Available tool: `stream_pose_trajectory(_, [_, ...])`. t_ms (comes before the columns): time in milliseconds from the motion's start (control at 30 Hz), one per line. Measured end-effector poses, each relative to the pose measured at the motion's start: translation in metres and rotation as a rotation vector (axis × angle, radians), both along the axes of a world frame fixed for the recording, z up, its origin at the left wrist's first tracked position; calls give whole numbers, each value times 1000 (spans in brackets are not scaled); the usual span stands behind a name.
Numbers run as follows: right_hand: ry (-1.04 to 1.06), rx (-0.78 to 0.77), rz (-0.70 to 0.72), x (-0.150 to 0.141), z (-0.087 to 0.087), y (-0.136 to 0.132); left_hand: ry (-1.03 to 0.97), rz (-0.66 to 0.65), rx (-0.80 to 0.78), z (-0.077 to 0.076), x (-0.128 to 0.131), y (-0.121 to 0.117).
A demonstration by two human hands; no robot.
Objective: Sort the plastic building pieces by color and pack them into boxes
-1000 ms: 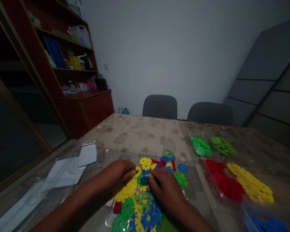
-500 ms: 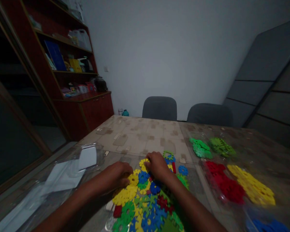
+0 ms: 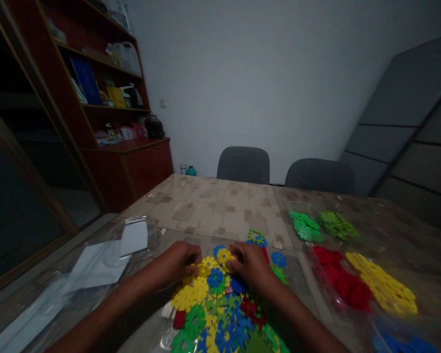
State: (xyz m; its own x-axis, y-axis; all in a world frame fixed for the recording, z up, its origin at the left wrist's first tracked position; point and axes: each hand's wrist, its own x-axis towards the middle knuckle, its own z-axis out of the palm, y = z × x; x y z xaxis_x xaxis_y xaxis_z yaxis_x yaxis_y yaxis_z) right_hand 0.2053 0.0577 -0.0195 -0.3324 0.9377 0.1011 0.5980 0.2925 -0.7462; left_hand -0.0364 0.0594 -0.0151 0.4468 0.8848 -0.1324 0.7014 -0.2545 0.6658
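Right hand [image 3: 252,267] shifted nearer left hand [image 3: 178,264], yellow disc [image 3: 225,258] between, red pieces [image 3: 340,284] beside

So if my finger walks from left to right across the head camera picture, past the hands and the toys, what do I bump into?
Clear plastic packaging → left hand → yellow snowflake piece → right hand → blue snowflake piece → heap of red pieces → heap of yellow pieces

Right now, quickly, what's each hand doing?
Left hand: curled, fingertips on a yellow snowflake piece; grip unclear.
Right hand: curled, fingertips on another yellow snowflake piece; grip unclear.
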Motion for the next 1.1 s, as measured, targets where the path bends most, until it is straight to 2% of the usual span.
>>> stream_pose_trajectory(167, [183,-32,-57,18,-4,-25,-119,28,-35,1,10,-4])
stream_pose_trajectory(400, [362,-122,1,11,-11,-39,-284,11,-121,2,29,-17])
stream_pose_trajectory(533, [367,-117,-21,13,-8,-38,-300,31,-87,2,30,-18])
stream_pose_trajectory(767, [294,-68,-13,20,-6,-39,-279,24,-108,-6,31,-17])
stream_pose_trajectory(933, [321,-105,-70,22,-7,-38,-273,99,-105,-9,31,-14])
stream_pose_trajectory(1100, [306,-109,-47,20,-5,-41,-327,133,-144,-11,34,-14])
